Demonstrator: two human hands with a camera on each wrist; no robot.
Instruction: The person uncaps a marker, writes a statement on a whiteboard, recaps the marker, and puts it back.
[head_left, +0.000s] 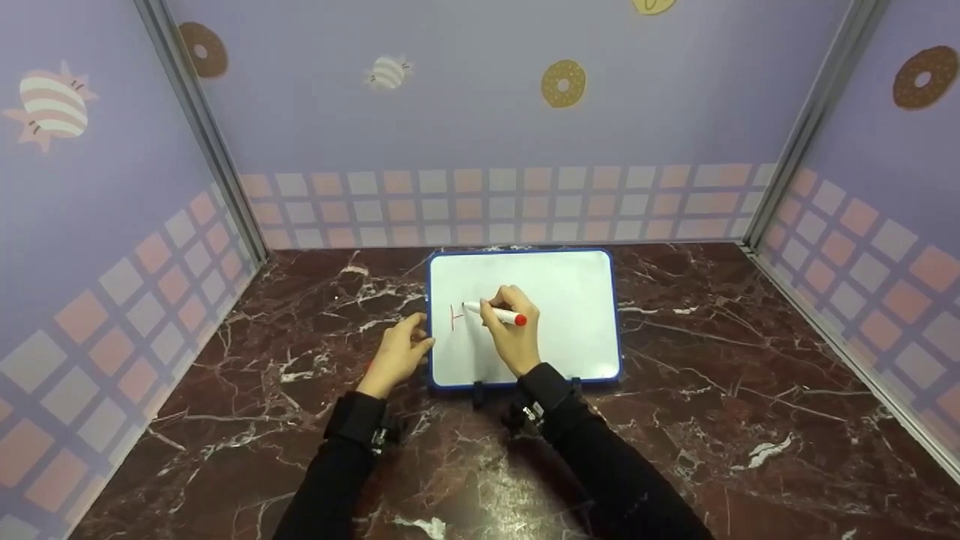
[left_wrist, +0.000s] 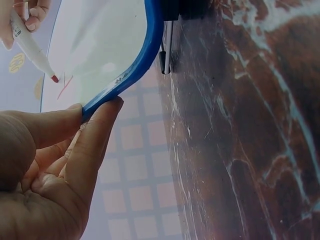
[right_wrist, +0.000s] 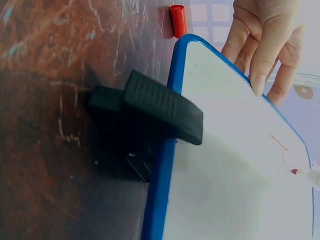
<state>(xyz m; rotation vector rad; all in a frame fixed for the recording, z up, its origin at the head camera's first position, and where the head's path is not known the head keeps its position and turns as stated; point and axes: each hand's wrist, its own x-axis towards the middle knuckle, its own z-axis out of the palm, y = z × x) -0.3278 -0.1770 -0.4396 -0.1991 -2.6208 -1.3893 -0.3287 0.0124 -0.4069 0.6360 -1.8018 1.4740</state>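
A small whiteboard (head_left: 577, 322) with a blue frame stands propped on the table. My left hand (head_left: 397, 351) grips its left edge, thumb on the front and fingers behind, as the left wrist view shows (left_wrist: 65, 160). In my right hand (head_left: 517, 330) is a white marker (head_left: 495, 312) with a red end, pinched between thumb and fingers. Its red tip (left_wrist: 54, 78) is close to the board's face, beside a few thin red strokes (head_left: 455, 317) at the left. The right wrist view shows the tip end of the marker (right_wrist: 310, 176), with the right hand out of frame.
Black stand clips (right_wrist: 155, 110) hold the board's lower edge. A red marker cap (right_wrist: 177, 21) sits on the dark marbled table (head_left: 300, 337) near the left hand. Patterned purple walls (head_left: 465, 127) enclose the table at the back and both sides.
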